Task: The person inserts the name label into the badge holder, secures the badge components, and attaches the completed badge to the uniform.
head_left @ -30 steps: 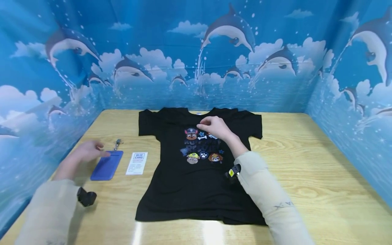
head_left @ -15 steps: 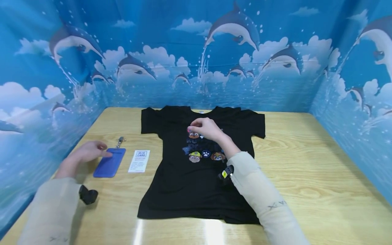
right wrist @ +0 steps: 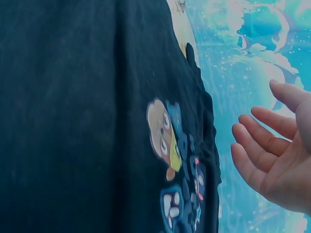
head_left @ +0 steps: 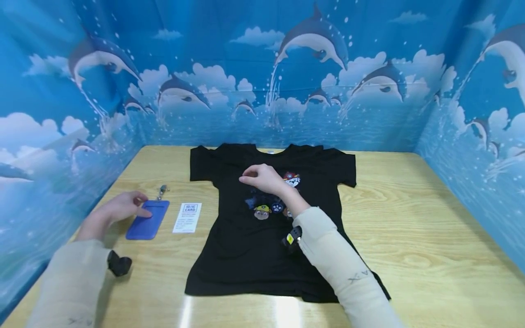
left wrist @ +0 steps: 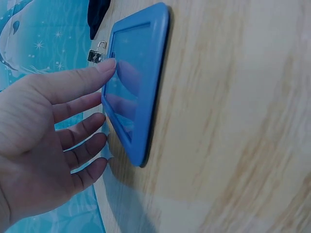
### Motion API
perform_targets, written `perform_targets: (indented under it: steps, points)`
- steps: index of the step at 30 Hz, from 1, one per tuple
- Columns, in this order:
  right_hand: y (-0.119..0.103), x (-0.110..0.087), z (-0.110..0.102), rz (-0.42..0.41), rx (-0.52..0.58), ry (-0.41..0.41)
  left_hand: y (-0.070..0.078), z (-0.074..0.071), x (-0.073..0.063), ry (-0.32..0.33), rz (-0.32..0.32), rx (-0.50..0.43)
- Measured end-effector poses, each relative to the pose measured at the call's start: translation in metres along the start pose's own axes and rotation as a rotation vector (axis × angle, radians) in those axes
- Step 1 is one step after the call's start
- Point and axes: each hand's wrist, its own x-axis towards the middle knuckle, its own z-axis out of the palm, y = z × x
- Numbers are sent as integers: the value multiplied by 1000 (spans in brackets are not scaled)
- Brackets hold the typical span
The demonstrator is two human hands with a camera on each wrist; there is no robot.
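Observation:
A blue card holder (head_left: 148,220) with a clear window and a metal clip (head_left: 162,189) lies flat on the table at the left. My left hand (head_left: 124,207) is at its far left corner; in the left wrist view the thumb (left wrist: 80,83) overlaps the holder's edge, the other fingers loosely bent beside it. A black T-shirt (head_left: 254,259) with cartoon dog prints is spread face up in the middle. Above its print hovers my right hand (head_left: 264,178), holding nothing, its fingers loosely bent in the right wrist view. Between holder and shirt lies a white ID card (head_left: 187,218).
The wooden table (head_left: 410,228) extends to the right of the shirt. A blue curtain (head_left: 262,59) printed with dolphins and clouds stands along the back and both sides. Black wrist-worn devices sit on both forearms.
My right hand has moved left and slightly nearer across the shirt's print, uncovering a dog face on the right. The left hand stays at the card holder with little movement.

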Motion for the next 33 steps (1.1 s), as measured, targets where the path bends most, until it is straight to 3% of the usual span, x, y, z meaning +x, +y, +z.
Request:
perform_targets:
  steps: [22, 33]
  points:
    - [-30, 13, 39, -63, -44, -131, -1, 4, 5, -4, -45, -23]
    - [-39, 19, 52, -107, -125, -145, -2, 2, 10, 4, -65, -29]
